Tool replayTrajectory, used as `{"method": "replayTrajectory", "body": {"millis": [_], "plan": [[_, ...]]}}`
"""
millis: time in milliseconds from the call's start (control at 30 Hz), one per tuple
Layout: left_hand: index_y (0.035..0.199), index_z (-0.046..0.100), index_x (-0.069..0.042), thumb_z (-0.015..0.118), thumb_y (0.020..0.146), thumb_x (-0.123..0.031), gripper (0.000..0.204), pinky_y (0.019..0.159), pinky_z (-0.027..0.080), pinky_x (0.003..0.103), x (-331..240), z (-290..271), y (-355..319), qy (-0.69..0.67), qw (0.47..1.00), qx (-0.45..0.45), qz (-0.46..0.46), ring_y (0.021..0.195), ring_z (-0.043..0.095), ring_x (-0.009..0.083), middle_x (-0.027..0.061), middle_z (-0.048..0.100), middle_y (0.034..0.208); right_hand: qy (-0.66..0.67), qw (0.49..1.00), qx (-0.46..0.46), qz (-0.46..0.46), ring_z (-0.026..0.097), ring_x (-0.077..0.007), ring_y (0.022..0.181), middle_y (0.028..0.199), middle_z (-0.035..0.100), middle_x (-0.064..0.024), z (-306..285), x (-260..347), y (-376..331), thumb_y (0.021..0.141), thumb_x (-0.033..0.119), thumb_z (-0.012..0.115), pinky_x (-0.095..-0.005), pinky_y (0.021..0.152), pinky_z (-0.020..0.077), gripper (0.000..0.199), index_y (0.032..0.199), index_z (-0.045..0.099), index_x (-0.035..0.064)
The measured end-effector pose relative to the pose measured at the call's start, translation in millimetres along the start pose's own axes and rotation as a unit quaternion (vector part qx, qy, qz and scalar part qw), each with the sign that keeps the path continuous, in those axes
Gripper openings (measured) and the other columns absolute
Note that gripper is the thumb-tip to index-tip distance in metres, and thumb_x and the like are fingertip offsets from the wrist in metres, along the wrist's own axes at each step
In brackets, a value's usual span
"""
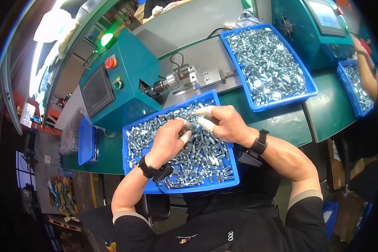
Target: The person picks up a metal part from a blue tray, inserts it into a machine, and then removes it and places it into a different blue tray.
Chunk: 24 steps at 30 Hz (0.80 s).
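Observation:
A blue tray (235,166) lies in front of me, filled with many small, shiny metal fittings (197,155). My left hand (168,137) is over the middle of the heap, its fingers curled in. Pale covers sit on its thumb and forefinger; whatever lies between those tips is hard to make out. Just to the right, my right hand (229,124) hovers at the heap's far right part. Its thumb and forefinger, also in pale covers, are spread apart, with no part clearly held between them. Dark bands circle both wrists.
Behind the tray stands a green machine (126,71) with a screen, a red button and a metal chuck (166,84). A second blue tray (258,107) of fittings is at the far right. Another person's arm (367,75) reaches in beyond. An upright blue bin (87,140) is left.

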<state>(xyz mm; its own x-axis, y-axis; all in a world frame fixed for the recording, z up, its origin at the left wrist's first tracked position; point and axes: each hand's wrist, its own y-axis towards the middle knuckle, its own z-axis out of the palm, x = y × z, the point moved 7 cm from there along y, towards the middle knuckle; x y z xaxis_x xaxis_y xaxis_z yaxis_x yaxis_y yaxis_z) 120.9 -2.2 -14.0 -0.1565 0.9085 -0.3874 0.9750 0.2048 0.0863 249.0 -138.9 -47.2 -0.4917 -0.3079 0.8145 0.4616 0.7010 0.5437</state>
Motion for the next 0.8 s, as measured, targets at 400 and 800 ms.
{"method": "replayTrajectory", "body": {"millis": [400,800], "plan": [[0.115,0.075,0.0,0.075,0.098,-0.001,0.017,0.084,0.058,0.029,-10.9,-54.8,114.3,-0.149,0.984,-0.078,0.049,0.092,0.073,0.0127,0.0052,0.078,0.103,0.0,0.998,-0.048,0.033,0.066,-0.0119,0.067,0.082,0.075,-0.0098,-10.9,-5.3,2.6,0.098,0.012,0.08,-0.0296,0.063,0.0529,0.021,0.117,0.079,0.0025],[0.113,0.077,-0.002,0.077,0.094,0.0,0.02,0.083,0.058,0.033,12.9,-42.4,153.4,-0.029,0.99,-0.115,0.073,0.091,0.074,0.0196,0.0088,0.076,0.102,-0.008,0.999,-0.05,0.004,0.071,-0.0172,0.067,0.081,0.076,-0.0116,-13.1,-1.8,4.4,0.097,0.013,0.081,-0.0316,0.063,0.0543,0.02,0.114,0.079,0.0027]]}}
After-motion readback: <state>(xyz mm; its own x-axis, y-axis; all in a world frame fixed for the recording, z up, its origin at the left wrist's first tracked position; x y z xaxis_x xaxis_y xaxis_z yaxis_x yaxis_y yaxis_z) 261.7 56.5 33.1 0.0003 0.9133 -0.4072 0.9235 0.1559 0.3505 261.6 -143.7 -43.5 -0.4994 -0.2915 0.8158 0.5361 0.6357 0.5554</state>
